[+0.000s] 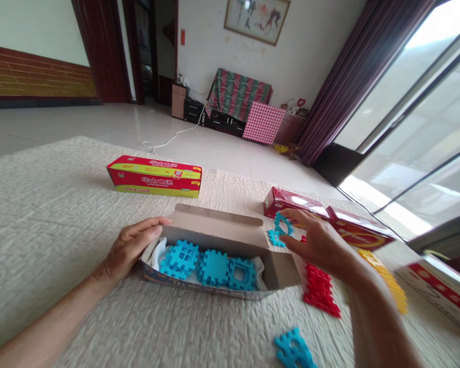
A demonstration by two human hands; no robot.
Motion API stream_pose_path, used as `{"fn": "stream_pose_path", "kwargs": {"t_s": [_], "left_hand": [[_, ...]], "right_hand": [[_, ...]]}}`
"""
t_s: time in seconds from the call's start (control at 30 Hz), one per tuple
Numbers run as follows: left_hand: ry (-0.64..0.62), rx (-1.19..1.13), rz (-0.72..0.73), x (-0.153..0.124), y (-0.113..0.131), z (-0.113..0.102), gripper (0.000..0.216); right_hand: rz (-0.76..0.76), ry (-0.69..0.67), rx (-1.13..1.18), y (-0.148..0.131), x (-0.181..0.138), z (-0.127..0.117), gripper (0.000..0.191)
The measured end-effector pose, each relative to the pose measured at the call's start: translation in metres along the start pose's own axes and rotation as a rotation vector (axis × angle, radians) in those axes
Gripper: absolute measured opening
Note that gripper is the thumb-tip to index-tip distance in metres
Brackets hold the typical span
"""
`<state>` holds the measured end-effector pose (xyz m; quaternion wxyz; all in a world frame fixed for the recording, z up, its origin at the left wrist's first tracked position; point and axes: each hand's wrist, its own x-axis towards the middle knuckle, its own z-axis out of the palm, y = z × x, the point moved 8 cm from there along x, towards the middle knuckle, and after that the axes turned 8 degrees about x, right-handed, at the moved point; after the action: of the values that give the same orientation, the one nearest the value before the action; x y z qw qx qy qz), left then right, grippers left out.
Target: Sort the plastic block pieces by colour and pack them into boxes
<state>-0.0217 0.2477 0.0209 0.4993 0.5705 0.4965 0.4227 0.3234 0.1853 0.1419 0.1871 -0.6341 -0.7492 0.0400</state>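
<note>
An open cardboard box (pixel 222 230) lies on a pale textured mat (pixel 61 240). Inside it rest three blue interlocking block pieces (pixel 210 266) on white plastic. My left hand (pixel 132 245) rests against the box's left end, fingers curved over its rim. My right hand (pixel 318 243) hovers just right of the box and pinches a blue block piece (pixel 281 225) between thumb and fingers. Another blue piece (pixel 275 238) lies just below it.
Red pieces (pixel 320 291), yellow pieces (pixel 387 278) and a blue piece (pixel 293 350) lie on the mat at right. A red-yellow box (pixel 155 176) sits farther back; red boxes (pixel 329 212) stand beyond my right hand. A window (pixel 425 128) is at right.
</note>
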Motion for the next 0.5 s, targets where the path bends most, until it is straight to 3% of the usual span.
{"fn": "stream_pose_path", "kwargs": {"t_s": [0.1,0.23,0.37,0.5], "left_hand": [[0.007,0.011,0.023,0.000,0.003,0.000,0.041],[0.011,0.015,0.021,0.000,0.004,0.000,0.040],[0.022,0.043,0.024,-0.001,0.006,0.000,0.039],[0.026,0.052,0.027,-0.001,0.007,0.000,0.038]], "right_hand": [[-0.115,-0.021,0.050,-0.049,-0.013,-0.008,0.047],[-0.186,-0.168,0.075,-0.087,-0.026,0.013,0.047],[-0.206,-0.218,0.076,-0.092,-0.030,0.028,0.050],[-0.196,-0.144,0.049,-0.082,-0.029,0.014,0.046]]}}
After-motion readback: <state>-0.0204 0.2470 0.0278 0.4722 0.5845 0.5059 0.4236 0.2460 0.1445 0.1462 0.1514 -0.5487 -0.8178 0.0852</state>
